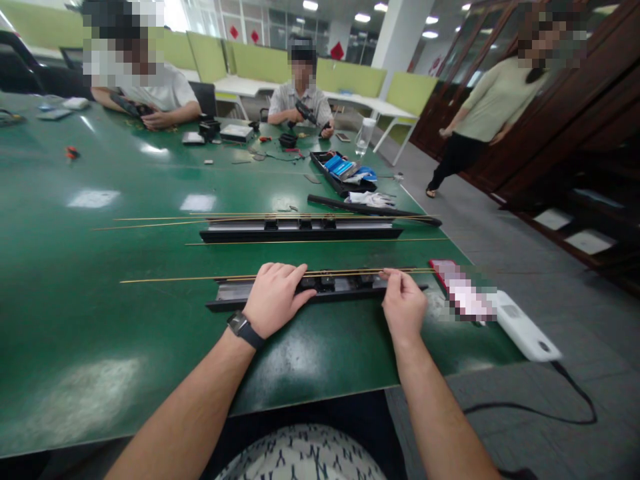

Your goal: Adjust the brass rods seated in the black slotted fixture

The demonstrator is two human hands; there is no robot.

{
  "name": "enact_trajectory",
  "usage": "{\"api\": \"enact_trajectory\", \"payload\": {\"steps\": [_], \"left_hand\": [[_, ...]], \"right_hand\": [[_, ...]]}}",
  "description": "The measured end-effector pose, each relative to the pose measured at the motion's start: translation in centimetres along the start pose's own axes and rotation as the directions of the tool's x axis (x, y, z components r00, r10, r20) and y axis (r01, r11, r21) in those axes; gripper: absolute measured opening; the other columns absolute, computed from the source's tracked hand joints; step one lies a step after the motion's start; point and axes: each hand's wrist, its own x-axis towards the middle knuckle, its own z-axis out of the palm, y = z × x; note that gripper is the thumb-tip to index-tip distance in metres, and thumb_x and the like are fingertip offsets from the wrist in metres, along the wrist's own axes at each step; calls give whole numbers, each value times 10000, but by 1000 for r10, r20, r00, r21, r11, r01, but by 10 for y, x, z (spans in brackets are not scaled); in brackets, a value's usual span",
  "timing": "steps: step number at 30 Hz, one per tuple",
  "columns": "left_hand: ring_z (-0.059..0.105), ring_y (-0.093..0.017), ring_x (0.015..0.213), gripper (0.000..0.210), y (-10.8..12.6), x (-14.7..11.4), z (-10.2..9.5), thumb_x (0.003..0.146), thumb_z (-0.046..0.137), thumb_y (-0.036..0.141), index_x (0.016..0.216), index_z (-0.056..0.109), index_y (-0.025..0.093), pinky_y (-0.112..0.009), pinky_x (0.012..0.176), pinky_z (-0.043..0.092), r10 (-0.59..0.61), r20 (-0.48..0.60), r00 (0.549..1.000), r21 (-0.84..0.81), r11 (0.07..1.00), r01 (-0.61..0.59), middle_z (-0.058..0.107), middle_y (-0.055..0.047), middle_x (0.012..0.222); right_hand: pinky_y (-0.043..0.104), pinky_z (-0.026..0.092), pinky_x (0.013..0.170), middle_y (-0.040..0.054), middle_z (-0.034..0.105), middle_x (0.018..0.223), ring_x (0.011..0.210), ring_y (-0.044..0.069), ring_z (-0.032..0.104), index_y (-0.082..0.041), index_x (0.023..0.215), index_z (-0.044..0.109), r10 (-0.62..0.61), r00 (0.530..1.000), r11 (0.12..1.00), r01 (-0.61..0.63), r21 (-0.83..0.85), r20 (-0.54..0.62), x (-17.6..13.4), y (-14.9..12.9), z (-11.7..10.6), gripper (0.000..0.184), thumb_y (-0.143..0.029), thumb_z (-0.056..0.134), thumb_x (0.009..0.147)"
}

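Lying across the near table is a long black and silver channel rail (345, 293) with dark blocks seated inside. My left hand (275, 293), wearing a black watch on its wrist, wraps over the rail left of its middle and presses on it. Thin brass-coloured rods (170, 280) run lengthwise along the rail's back edge, passing by my left fingers. At the rail's right part my right hand (404, 301) is closed in a pinch, thumb and forefinger on one of these rods. A second, similar rail (300, 234) lies farther back, with more thin rods along it.
Right of the near rail lie a red-edged phone (457, 287) and a white device (525, 327) with a black cable. Behind are a black bar (370, 211), gloves (370, 199) and a black tray (325, 170). Two people sit across the green table (125, 347); another person stands at right.
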Motion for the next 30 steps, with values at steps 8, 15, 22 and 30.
{"api": "enact_trajectory", "payload": {"steps": [8,15,22,30], "left_hand": [[664,-298,1036,456,1,-1,-1,966,612,499,1285,638,175,-454,929,441,2,3,1000,7,1000,-2,745,-115,1096],[662,-292,1037,453,1,0,-1,970,605,504,1275,642,172,-446,935,436,-2,3,1000,16,1000,1,743,-111,1099],[665,-293,1047,460,1,0,0,964,619,502,1283,639,172,-451,942,437,-2,2,1000,11,1000,2,745,-113,1109],[663,-293,1036,452,0,0,1,961,622,501,1282,643,182,-455,927,440,-2,-6,1000,0,1000,2,746,-114,1105]], "right_hand": [[343,558,791,107,797,949,853,251,755,-176,1007,774,27,997,1000,-27,-2,-69,3,4,-1,449,-502,466,1004],[334,564,731,112,796,940,795,245,757,-168,1044,758,18,999,999,-17,37,-40,1,2,0,479,-538,457,999],[326,564,769,94,799,942,839,237,757,-181,1018,775,3,1000,1000,-4,30,16,-1,0,1,476,-540,463,997],[341,552,804,110,795,952,862,244,748,-174,993,775,15,999,1000,-15,3,-45,3,5,0,478,-529,455,1001]]}}
